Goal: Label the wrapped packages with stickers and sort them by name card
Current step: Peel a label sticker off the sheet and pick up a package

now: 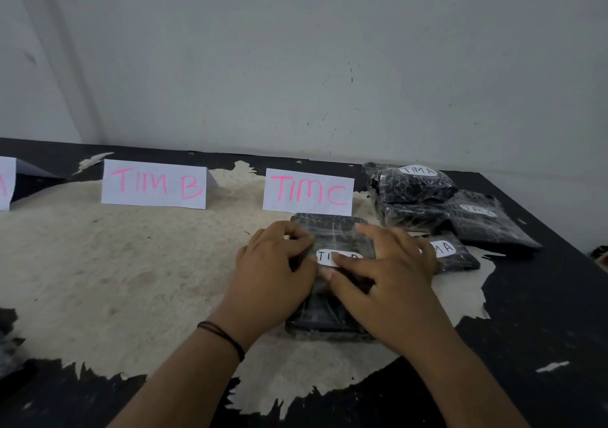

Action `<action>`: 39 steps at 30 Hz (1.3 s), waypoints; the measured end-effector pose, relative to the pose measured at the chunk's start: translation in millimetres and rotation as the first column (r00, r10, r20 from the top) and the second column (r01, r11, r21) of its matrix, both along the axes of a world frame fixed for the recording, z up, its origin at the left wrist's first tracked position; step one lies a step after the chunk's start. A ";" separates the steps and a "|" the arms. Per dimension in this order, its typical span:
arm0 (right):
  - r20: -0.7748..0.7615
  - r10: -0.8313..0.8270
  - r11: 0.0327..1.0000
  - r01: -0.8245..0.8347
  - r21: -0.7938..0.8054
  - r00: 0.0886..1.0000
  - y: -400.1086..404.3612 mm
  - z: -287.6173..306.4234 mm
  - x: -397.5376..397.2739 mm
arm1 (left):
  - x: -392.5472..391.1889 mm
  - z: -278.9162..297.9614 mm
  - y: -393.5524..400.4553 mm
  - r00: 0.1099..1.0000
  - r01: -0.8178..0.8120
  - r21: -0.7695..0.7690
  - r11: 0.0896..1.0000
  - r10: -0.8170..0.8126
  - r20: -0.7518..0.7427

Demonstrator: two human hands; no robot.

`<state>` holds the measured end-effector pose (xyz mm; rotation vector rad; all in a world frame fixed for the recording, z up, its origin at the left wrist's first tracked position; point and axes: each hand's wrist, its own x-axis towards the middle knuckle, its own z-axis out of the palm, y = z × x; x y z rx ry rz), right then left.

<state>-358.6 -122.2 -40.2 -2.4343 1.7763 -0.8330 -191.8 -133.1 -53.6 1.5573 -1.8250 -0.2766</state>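
Black desk with worn pale patch. White folded name cards: TIM B at eleven o'clock, TIM C at twelve. Black film-wrapped package, dead centre before me: I judge it soft, slick; hold by its edges. My left hand grips its side; my right hand fingers press its white oval sticker.

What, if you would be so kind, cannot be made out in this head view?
- The sticker on the package: its last letter is hidden by the right hand.
- The leftmost name card: cut off by the frame's left edge.
- The sticker on the far-right package: too blurred to read surely.
- How the left hand holds the package: fingertips unclear.
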 end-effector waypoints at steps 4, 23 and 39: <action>-0.055 -0.029 0.999 0.027 -0.042 0.998 -0.5 -2.0 0.3 | -3.7 0.6 0.1 0.995 0.000 0.000 1.000 0.000 -0.101; 0.142 -0.423 0.844 0.332 0.421 0.895 -3.1 -1.5 -7.6 | -12.3 0.6 10.8 0.683 0.146 0.272 0.951 0.102 -0.724; 0.694 -0.205 0.858 -0.214 0.466 0.690 3.2 7.3 -13.7 | -13.0 2.2 16.8 0.418 0.116 0.124 0.985 0.065 -0.906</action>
